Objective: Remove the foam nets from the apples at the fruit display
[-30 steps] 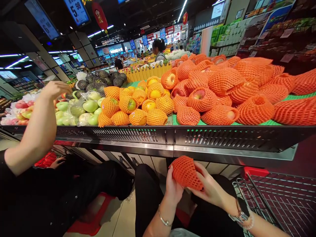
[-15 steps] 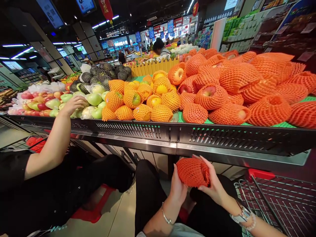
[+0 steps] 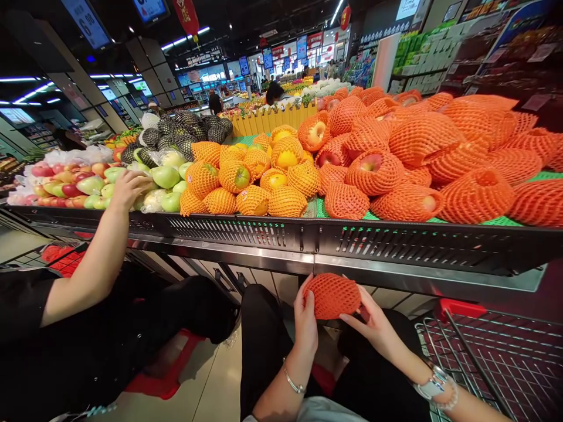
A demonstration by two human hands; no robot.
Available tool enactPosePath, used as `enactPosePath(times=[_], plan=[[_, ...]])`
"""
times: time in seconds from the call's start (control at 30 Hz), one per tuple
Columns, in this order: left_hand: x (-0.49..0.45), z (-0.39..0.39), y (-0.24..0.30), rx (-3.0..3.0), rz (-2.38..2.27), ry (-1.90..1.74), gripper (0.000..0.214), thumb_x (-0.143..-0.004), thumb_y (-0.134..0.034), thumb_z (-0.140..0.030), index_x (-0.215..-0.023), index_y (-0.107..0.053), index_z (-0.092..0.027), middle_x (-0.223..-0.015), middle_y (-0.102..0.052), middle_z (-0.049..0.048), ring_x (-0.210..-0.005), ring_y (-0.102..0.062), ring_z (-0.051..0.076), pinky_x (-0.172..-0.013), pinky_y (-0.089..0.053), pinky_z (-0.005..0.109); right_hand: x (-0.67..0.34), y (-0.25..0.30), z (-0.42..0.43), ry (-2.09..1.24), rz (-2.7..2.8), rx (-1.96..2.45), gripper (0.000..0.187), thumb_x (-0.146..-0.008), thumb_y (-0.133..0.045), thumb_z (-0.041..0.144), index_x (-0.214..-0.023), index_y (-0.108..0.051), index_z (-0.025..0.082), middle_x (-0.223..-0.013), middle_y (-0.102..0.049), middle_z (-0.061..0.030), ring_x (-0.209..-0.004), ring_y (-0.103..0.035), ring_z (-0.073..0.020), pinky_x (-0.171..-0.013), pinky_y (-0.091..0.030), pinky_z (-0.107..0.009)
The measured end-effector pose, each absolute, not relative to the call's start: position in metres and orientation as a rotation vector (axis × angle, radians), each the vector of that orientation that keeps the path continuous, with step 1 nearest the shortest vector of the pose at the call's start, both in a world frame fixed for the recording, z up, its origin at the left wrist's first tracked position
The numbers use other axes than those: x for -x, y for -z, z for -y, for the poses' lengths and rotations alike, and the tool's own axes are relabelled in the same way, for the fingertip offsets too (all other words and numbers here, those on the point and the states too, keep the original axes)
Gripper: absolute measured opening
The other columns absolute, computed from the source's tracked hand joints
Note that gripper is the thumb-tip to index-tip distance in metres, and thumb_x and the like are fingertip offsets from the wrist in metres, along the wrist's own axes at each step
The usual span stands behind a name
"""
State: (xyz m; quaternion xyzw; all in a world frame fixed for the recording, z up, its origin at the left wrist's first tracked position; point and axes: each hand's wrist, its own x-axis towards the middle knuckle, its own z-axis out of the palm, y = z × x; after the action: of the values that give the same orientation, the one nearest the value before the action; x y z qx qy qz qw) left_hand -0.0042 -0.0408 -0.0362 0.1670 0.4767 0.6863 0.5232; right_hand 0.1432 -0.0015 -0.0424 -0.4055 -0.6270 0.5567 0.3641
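Between my two hands is a fruit in a red foam net, held in front of the display, above my knees. The net hides the fruit, so I cannot see its kind. My left hand wraps its left end, with the thumb on the near side. At the right end, the fingers and thumb of my right hand grip the net. Beyond them, apples in orange foam nets are piled on the display, and oranges in yellow-orange nets lie to their left.
A black slotted rail edges the display. On the left, a co-worker's hand rests among green apples. Dark netted fruits sit behind. A wire shopping cart stands at right, and a red stool is on the floor.
The netted fruit has moved slightly left and up in my hands and turned, so the net's open end at right no longer shows. The co-worker's hand has barely moved.
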Motion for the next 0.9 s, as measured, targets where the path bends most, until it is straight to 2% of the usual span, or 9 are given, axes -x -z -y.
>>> enactPosePath(times=[0.1, 0.2, 0.33, 0.47, 0.57, 0.63, 0.7, 0.8, 0.9], plan=[[0.007, 0.046, 0.034, -0.605, -1.092, -1.668, 0.059, -0.081, -0.057, -0.062, -0.122, -0.058, -0.021, -0.128, -0.059, 0.0109, -0.119, -0.055, 0.026, -0.107, -0.038, 0.039, -0.146, 0.043, 0.011, -1.646, 1.482, 1.014, 0.065, -0.075, -0.072, 0.049, -0.132, -0.052, 0.025, -0.136, -0.052, -0.0112, -0.129, -0.050, -0.0288, -0.107, -0.045, -0.044], [0.008, 0.051, 0.033, -0.841, -1.008, -1.665, 0.073, -0.075, -0.054, -0.073, -0.124, -0.055, -0.019, -0.127, -0.057, 0.0131, -0.118, -0.053, 0.029, -0.107, -0.038, 0.043, -0.151, 0.040, 0.015, -1.793, 1.443, 0.987, 0.063, -0.068, -0.077, 0.053, -0.123, -0.061, 0.025, -0.123, -0.062, -0.0129, -0.116, -0.060, -0.0319, -0.099, -0.051, -0.049], [0.006, 0.055, 0.039, -0.836, -1.015, -1.666, 0.079, -0.070, -0.051, -0.080, -0.119, -0.058, -0.018, -0.125, -0.057, 0.0149, -0.124, -0.047, 0.032, -0.111, -0.034, 0.045, -0.154, 0.033, 0.008, -1.661, 1.521, 0.990, 0.050, -0.065, -0.080, 0.051, -0.107, -0.071, 0.025, -0.115, -0.067, -0.0120, -0.115, -0.060, -0.0350, -0.101, -0.050, -0.050], [0.002, 0.057, 0.039, -0.688, -0.945, -1.567, 0.080, -0.069, -0.053, -0.080, -0.121, -0.056, -0.020, -0.123, -0.058, 0.0140, -0.121, -0.049, 0.031, -0.108, -0.037, 0.044, -0.153, 0.027, 0.000, -1.485, 1.644, 1.046, 0.036, -0.068, -0.076, 0.055, -0.087, -0.076, 0.024, -0.109, -0.069, -0.0112, -0.110, -0.060, -0.0361, -0.101, -0.048, -0.051], [0.004, 0.056, 0.030, -0.683, -0.935, -1.609, 0.073, -0.071, -0.061, -0.071, -0.125, -0.052, -0.022, -0.126, -0.056, 0.0123, -0.118, -0.052, 0.029, -0.104, -0.041, 0.042, -0.152, 0.029, 0.001, -1.469, 1.638, 1.055, 0.044, -0.072, -0.074, 0.054, -0.104, -0.071, 0.025, -0.119, -0.065, -0.0100, -0.117, -0.057, -0.0333, -0.106, -0.044, -0.049], [0.006, 0.056, 0.023, -0.631, -0.949, -1.658, 0.070, -0.070, -0.067, -0.066, -0.124, -0.052, -0.024, -0.122, -0.057, 0.0101, -0.113, -0.054, 0.027, -0.099, -0.044, 0.039, -0.153, 0.033, 0.004, -1.545, 1.576, 1.024, 0.058, -0.075, -0.072, 0.051, -0.125, -0.059, 0.026, -0.132, -0.057, -0.0096, -0.126, -0.051, -0.0300, -0.110, -0.041, -0.046], [0.006, 0.055, 0.019, -0.568, -0.962, -1.695, 0.069, -0.065, -0.073, -0.062, -0.120, -0.054, -0.025, -0.118, -0.057, 0.0081, -0.108, -0.056, 0.025, -0.095, -0.047, 0.035, -0.154, 0.036, 0.008, -1.638, 1.544, 0.976, 0.071, -0.076, -0.072, 0.050, -0.137, -0.045, 0.026, -0.142, -0.048, -0.0103, -0.135, -0.043, -0.0278, -0.113, -0.037, -0.045], [0.003, 0.056, 0.014, -0.522, -0.948, -1.690, 0.069, -0.059, -0.081, -0.055, -0.116, -0.056, -0.024, -0.113, -0.058, 0.0073, -0.105, -0.057, 0.025, -0.092, -0.048, 0.035, -0.157, 0.034, 0.009, -1.711, 1.611, 0.913, 0.087, -0.069, -0.078, 0.049, -0.143, -0.038, 0.024, -0.148, -0.041, -0.0126, -0.141, -0.034, -0.0300, -0.116, -0.029, -0.049], [-0.002, 0.058, 0.011, -0.556, -0.938, -1.686, 0.069, -0.056, -0.084, -0.051, -0.114, -0.057, -0.025, -0.116, -0.057, 0.0070, -0.110, -0.055, 0.027, -0.096, -0.046, 0.037, -0.157, 0.022, 0.006, -1.699, 1.645, 0.903, 0.092, -0.061, -0.085, 0.046, -0.139, -0.043, 0.022, -0.140, -0.049, -0.0136, -0.134, -0.042, -0.0331, -0.113, -0.034, -0.050]])
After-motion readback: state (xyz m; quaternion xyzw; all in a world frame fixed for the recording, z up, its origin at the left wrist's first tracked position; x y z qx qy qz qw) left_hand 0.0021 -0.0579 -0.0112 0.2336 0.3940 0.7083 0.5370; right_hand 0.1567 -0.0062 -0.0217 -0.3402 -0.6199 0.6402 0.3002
